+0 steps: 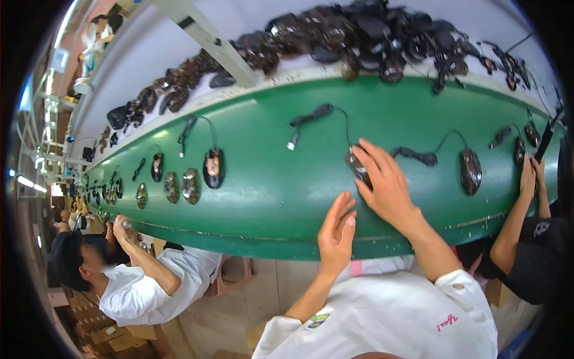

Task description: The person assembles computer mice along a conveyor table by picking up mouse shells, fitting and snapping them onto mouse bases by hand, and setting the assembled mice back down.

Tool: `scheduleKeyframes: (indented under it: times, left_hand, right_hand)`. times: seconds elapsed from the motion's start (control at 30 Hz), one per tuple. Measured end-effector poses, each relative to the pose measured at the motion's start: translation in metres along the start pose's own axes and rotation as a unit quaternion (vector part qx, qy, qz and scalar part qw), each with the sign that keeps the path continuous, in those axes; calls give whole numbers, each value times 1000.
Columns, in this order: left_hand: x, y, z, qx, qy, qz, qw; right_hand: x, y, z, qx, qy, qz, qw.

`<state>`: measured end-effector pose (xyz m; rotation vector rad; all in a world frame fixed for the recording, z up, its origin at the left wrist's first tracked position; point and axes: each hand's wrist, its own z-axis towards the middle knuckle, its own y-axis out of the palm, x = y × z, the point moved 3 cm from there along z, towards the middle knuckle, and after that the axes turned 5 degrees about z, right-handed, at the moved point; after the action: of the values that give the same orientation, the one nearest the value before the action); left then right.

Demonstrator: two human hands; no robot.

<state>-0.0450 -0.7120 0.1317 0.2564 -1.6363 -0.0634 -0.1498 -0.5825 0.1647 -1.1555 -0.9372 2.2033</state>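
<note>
1 dk mouse [356, 169], w/ bundled cord [312, 115], on green belt [263, 185]

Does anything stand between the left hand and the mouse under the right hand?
Nothing visible: only green belt shows between the left hand and the dark mouse. On the mouse's other side, the right hand partly covers it.

Strip lights [25, 181] glow at left, a brown stool [239, 280] and cardboard boxes [122, 340] on the floor [269, 299]
</note>
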Motion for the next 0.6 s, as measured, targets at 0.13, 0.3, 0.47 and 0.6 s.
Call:
scheduleKeyframes:
  times: [0.13, 0.3, 0.47, 0.6]
  left_hand:
    - [3, -11, 9, 7, -34, -113, 993]
    - [2, -21, 11, -32, -74, -277, 958]
    - [-6, -23, 10, -119, -67, -276, 951]
    - [-14, -15, -2, -119, -82, -287, 947]
  right_hand:
    - [-24, -7, -7, -17, 56, 167, 984]
    - [-55, -21, -24, -47, 64, 274, 958]
    - [-68, -38, -30, -39, 63, 297, 952]
    - [-68, -45, -43, -56, 93, 285, 952]
